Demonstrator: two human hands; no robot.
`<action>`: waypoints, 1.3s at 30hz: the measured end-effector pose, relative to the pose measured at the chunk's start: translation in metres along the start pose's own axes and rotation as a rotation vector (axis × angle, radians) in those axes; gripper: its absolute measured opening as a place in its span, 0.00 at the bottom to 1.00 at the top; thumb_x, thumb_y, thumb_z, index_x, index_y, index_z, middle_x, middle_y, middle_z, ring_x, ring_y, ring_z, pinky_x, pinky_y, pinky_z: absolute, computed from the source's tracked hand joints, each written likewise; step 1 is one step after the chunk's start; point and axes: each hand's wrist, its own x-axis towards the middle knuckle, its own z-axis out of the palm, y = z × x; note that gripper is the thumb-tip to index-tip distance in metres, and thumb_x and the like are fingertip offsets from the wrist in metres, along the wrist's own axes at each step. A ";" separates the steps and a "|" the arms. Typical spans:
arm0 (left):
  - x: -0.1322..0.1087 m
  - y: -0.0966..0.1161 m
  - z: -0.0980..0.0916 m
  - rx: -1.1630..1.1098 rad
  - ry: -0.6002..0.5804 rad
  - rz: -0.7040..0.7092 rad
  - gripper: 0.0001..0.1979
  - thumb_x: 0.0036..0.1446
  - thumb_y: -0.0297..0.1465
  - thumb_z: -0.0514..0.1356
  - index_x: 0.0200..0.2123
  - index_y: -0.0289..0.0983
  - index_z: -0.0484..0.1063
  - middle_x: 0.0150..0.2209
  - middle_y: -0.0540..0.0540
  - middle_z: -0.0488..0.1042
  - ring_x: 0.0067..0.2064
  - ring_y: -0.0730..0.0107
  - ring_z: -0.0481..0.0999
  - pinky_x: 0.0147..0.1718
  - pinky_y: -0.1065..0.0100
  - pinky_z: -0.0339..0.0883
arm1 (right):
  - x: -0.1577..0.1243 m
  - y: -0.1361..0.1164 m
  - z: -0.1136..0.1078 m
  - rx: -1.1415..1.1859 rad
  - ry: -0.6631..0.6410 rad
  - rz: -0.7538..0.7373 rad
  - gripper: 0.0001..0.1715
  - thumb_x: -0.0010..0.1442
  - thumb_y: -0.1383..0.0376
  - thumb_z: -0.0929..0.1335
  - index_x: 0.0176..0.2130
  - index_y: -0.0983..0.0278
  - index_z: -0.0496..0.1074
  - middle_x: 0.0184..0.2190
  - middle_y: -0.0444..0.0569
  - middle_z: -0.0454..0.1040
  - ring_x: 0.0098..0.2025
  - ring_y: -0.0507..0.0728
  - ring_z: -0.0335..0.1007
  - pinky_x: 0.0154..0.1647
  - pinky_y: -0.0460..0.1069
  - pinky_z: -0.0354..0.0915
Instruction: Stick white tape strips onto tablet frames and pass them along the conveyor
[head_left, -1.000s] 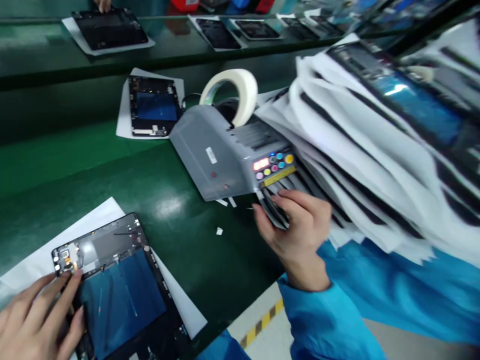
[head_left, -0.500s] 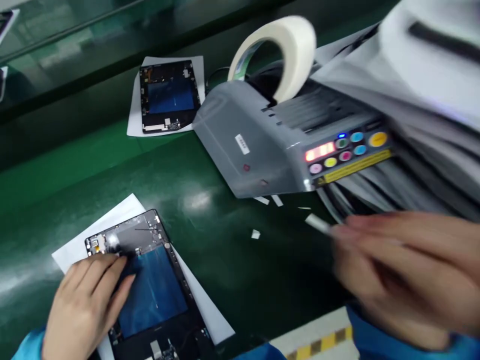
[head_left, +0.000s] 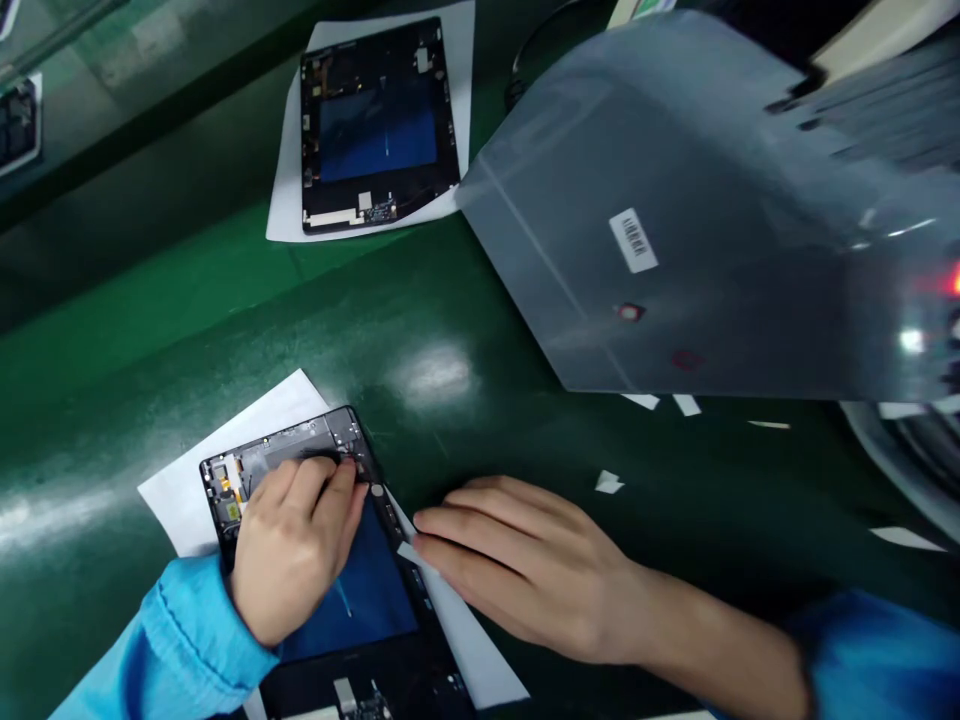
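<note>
An opened black tablet (head_left: 360,655) with a blue central panel lies slanted on a white paper sheet (head_left: 180,500) at the lower left. My left hand (head_left: 296,535) rests over its upper part, fingertips pinched near the upper right corner; what they hold, if anything, is hidden. Beside the tablet's right edge, my right hand (head_left: 525,565) has its fingers pressed together on a small white tape strip (head_left: 409,552), whose free end reaches over that edge.
Another opened tablet (head_left: 379,130) on white paper lies at the upper left. A large grey tape dispenser (head_left: 675,230) fills the upper right. White scraps (head_left: 609,482) lie on the green table (head_left: 360,340). Part of another device (head_left: 19,125) shows at the far left.
My right hand has moved left with the strip, from beside the dispenser to the tablet's edge. My left hand has shifted right and up along the tablet. The view has also shifted.
</note>
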 end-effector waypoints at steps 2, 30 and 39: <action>-0.001 0.001 0.003 0.014 0.017 0.026 0.09 0.63 0.26 0.58 0.45 0.29 0.73 0.34 0.44 0.75 0.33 0.66 0.71 0.31 0.65 0.68 | -0.001 0.000 0.000 0.011 -0.006 0.006 0.09 0.61 0.74 0.65 0.38 0.68 0.75 0.36 0.49 0.77 0.38 0.56 0.68 0.39 0.52 0.68; -0.003 -0.003 -0.001 -0.071 -0.005 -0.035 0.07 0.62 0.29 0.59 0.40 0.32 0.72 0.35 0.43 0.74 0.34 0.62 0.72 0.33 0.61 0.72 | 0.031 0.006 0.013 -0.179 -0.140 -0.009 0.18 0.68 0.61 0.60 0.39 0.68 0.75 0.48 0.53 0.76 0.47 0.60 0.68 0.50 0.55 0.63; 0.002 -0.021 -0.013 0.079 -0.110 0.213 0.09 0.64 0.24 0.54 0.44 0.29 0.72 0.36 0.43 0.75 0.35 0.63 0.74 0.34 0.63 0.71 | 0.017 0.002 0.017 -0.051 -0.191 0.026 0.16 0.68 0.61 0.60 0.39 0.65 0.74 0.51 0.50 0.75 0.48 0.59 0.67 0.54 0.56 0.59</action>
